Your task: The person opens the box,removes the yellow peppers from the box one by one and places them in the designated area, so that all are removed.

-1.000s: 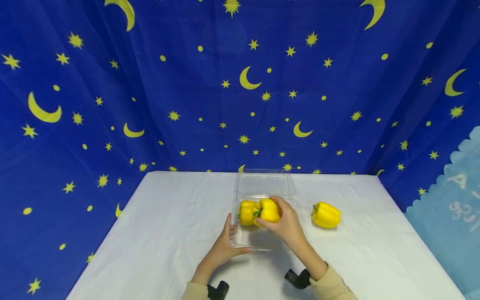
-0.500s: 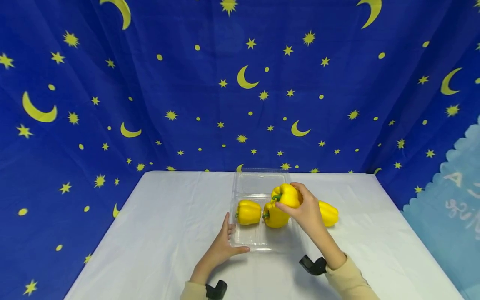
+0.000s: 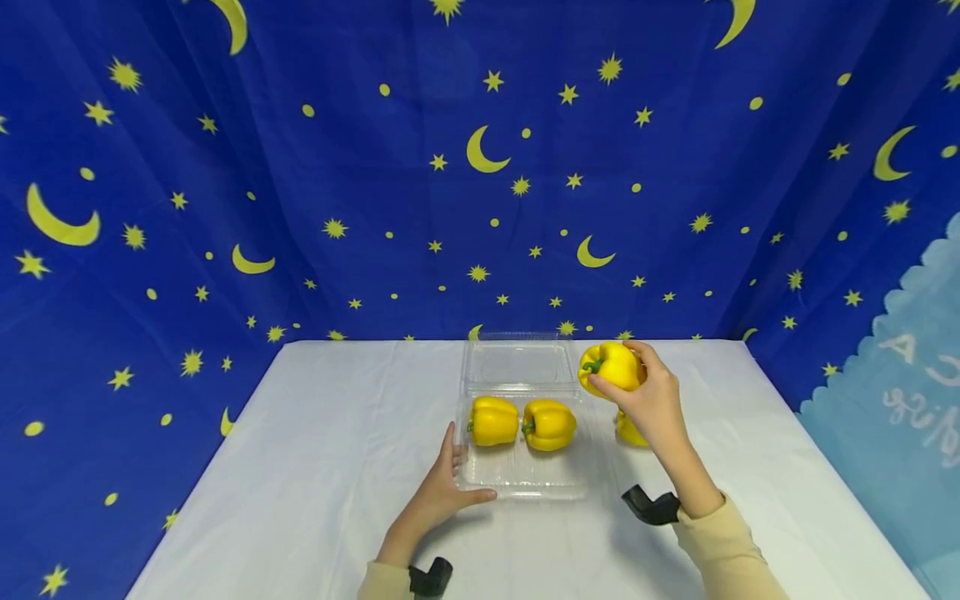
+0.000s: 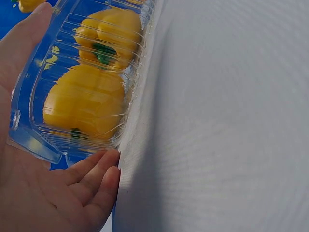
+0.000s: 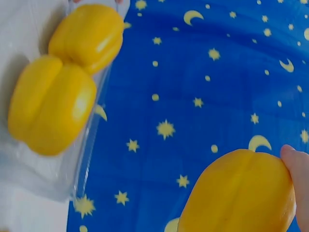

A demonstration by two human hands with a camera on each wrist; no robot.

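Note:
My right hand point(image 3: 654, 398) grips a yellow bell pepper point(image 3: 615, 367) above the table, to the right of the clear plastic clamshell container point(image 3: 525, 482). In the right wrist view this held pepper point(image 5: 239, 193) shows large and close, with part of the hand at its edge. Two more yellow bell peppers, a left one point(image 3: 494, 422) and a right one point(image 3: 549, 425), lie side by side inside the container's base. My left hand point(image 3: 442, 487) rests against the front left corner of the container, thumb along the front and fingers at the side. In the left wrist view the fingers point(image 4: 99, 181) look relaxed.
Another yellow bell pepper point(image 3: 632, 430) sits on the white tablecloth point(image 3: 360, 433), partly hidden behind my right hand. The container's open lid point(image 3: 519, 362) lies toward the back. Blue star-patterned cloth point(image 3: 420, 192) hangs behind and at the sides.
My right hand has lifted a yellow pepper from over the container and carried it right and back, uncovering the right pepper in the base. My left hand stays at the corner.

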